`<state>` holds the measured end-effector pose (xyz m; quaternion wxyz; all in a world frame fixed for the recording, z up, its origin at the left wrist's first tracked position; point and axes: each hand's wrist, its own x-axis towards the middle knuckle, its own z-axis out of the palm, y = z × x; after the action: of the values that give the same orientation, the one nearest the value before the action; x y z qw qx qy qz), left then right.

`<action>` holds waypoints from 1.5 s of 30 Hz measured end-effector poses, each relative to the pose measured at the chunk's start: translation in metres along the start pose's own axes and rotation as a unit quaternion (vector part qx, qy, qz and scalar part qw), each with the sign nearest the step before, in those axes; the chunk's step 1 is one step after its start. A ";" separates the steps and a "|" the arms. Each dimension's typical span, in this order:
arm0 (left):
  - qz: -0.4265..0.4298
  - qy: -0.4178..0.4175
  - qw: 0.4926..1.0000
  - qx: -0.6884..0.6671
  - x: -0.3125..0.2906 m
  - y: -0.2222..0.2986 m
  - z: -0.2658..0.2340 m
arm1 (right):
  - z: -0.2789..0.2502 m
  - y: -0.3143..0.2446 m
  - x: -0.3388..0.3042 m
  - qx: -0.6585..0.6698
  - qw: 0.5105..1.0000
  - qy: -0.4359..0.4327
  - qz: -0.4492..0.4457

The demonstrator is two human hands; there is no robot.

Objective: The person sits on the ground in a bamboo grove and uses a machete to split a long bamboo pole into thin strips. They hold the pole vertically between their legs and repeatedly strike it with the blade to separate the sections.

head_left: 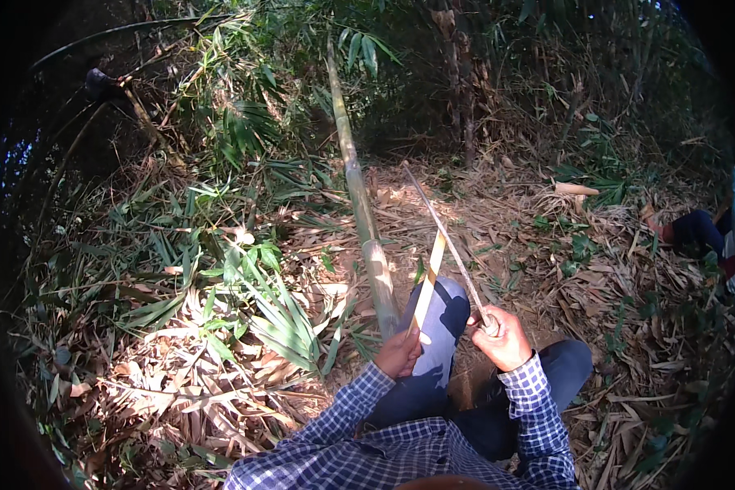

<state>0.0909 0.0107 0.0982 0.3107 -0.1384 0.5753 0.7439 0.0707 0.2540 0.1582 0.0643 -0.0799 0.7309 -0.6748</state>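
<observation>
My left hand is closed around the lower end of a pale, flat bamboo strip, which slants up and away above my bent knee. In my right hand is the handle of what looks like a machete, its long, narrow blade seen nearly edge-on and pointing away to the upper left. In this view the strip's upper end meets the blade; whether they touch I cannot tell. The fingers of both hands are curled shut.
A long green bamboo pole lies ahead, running from beside my knee into the thicket. Dry leaves and husks litter the ground. Green leaves lie left. A cut bamboo piece and another person's leg are at right.
</observation>
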 end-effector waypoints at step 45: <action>-0.018 0.031 0.999 -0.023 0.020 0.005 0.002 | -0.023 0.106 0.040 -0.420 0.900 -0.098 -0.067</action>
<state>0.0727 0.0178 0.0907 0.3029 -0.1793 0.5650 0.7462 0.0236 0.2764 0.0548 0.0503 -0.2140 0.9293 -0.2966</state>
